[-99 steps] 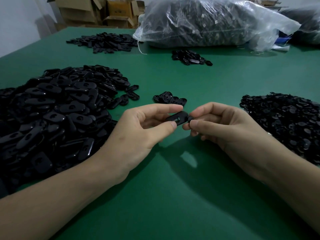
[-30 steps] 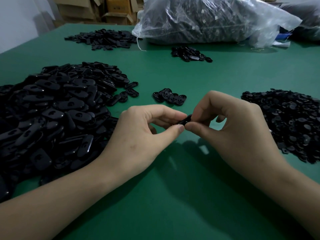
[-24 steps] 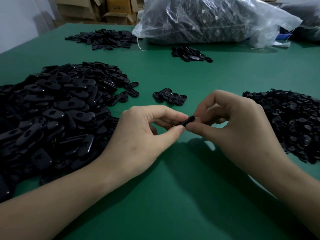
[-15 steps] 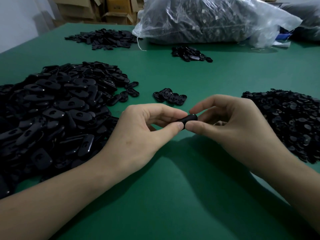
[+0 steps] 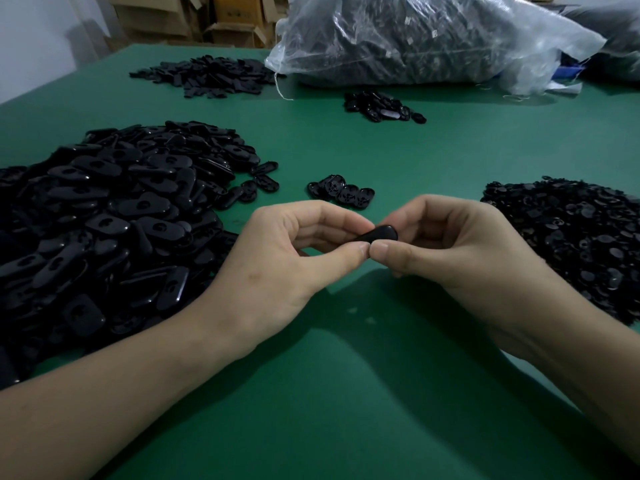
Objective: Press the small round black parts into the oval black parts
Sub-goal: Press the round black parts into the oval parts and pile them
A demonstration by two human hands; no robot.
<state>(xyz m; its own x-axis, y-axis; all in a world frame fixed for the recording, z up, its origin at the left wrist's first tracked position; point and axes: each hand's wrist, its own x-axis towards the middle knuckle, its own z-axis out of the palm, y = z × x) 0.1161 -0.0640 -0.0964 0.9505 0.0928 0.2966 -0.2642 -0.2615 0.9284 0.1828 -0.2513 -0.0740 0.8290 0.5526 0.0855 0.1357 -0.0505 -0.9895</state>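
Note:
Both hands meet above the middle of the green table (image 5: 346, 393) around one oval black part (image 5: 381, 233). My left hand (image 5: 287, 258) pinches its left end between thumb and forefinger. My right hand (image 5: 450, 247) pinches its right end, thumb tip against the left thumb tip. Whether a small round part sits in it is hidden by the fingers. A big heap of oval black parts (image 5: 104, 216) lies at the left. A heap of small round black parts (image 5: 575, 237) lies at the right.
A few black pieces (image 5: 341, 192) lie just beyond the hands. Farther back are another small cluster (image 5: 381, 107), a flat pile of black parts (image 5: 207, 76) and a large clear plastic bag (image 5: 433, 39) full of dark parts. Cardboard boxes (image 5: 207, 19) stand behind the table.
The hands have stayed together on the oval part. The right hand's fingers lowered and its thumb came up against the left thumb; more of the part's rounded end now shows.

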